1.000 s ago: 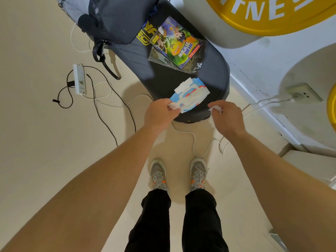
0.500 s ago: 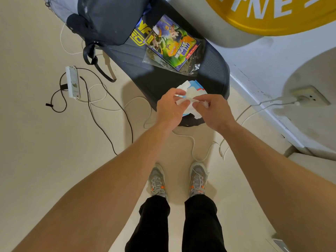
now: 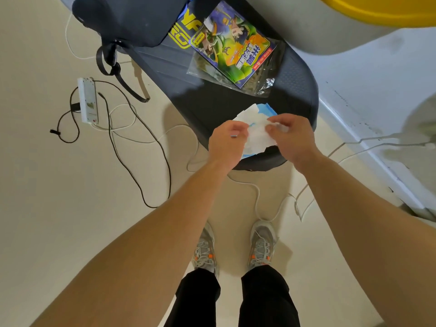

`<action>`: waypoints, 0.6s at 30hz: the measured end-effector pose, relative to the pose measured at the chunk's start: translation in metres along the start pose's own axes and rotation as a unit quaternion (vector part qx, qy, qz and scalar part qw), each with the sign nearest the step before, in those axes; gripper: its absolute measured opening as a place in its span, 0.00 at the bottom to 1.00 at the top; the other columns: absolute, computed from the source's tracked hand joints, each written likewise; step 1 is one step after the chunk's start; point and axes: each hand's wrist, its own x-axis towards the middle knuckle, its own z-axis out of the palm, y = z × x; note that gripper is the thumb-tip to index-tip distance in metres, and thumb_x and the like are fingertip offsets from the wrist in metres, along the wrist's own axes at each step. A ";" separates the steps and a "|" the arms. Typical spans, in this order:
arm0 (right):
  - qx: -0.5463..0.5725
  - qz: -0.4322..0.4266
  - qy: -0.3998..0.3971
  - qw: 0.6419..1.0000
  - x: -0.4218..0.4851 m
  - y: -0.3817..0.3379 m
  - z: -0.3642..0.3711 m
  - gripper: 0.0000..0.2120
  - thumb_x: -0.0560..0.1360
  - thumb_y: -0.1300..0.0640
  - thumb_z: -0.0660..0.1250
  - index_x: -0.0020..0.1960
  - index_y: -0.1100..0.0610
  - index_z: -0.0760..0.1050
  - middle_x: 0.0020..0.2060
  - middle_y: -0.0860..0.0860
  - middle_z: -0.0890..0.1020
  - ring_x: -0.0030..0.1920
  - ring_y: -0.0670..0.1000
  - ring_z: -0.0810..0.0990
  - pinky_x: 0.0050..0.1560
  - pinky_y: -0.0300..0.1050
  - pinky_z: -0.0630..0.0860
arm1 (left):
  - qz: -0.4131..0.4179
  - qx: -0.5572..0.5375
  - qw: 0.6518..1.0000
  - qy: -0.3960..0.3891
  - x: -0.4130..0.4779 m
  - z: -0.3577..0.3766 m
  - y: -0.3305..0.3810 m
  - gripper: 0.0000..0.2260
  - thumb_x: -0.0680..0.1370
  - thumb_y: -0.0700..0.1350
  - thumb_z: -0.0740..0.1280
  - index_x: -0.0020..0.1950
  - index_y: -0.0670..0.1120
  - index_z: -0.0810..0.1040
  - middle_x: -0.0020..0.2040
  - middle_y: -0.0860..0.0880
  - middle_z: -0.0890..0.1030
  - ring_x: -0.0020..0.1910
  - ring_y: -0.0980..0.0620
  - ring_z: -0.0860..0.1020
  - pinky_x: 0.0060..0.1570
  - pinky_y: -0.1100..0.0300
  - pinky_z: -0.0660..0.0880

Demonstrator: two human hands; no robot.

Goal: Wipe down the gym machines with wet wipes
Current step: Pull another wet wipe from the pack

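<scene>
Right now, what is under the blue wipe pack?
Under the blue wipe pack is the dark padded seat, near its rounded end. The left hand, right hand and a white wipe cover most of it.

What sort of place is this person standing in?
Probably a gym: a dark padded bench with a backpack on it, and the rim of a big yellow disc, likely a weight plate.

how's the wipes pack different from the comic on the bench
The wipes pack is blue and white; the comic is green, orange and purple inside a clear bag. The wipes pack is pinched by the left hand and right hand; the comic lies untouched. The comic looks larger than the wipes pack. Both sit over the dark bench.
</scene>
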 end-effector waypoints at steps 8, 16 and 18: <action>0.200 0.059 -0.079 0.975 -0.006 -0.013 -0.014 0.06 0.80 0.62 0.66 0.50 0.53 0.79 0.50 0.54 0.83 0.51 0.53 0.83 0.48 0.47 0.82 | 0.009 0.055 0.994 -0.093 -0.008 0.030 -0.014 0.24 0.71 0.50 0.76 0.66 0.55 0.75 0.58 0.51 0.78 0.55 0.54 0.77 0.54 0.57 0.76; -0.005 -0.004 0.029 1.000 -0.005 -0.011 -0.023 0.06 0.80 0.55 0.66 0.56 0.51 0.79 0.50 0.49 0.82 0.51 0.50 0.80 0.46 0.38 0.77 | -0.034 -0.064 0.997 -0.010 -0.013 0.010 0.008 0.05 0.73 0.42 0.70 0.46 0.52 0.80 0.47 0.49 0.84 0.49 0.47 0.83 0.50 0.45 0.82; -0.037 -0.006 0.024 0.999 -0.008 -0.010 -0.018 0.08 0.79 0.55 0.67 0.57 0.51 0.80 0.50 0.47 0.81 0.50 0.48 0.79 0.43 0.34 0.73 | -0.037 -0.094 0.994 -0.031 -0.020 0.005 0.016 0.06 0.77 0.37 0.67 0.51 0.46 0.79 0.50 0.45 0.84 0.51 0.46 0.83 0.51 0.49 0.82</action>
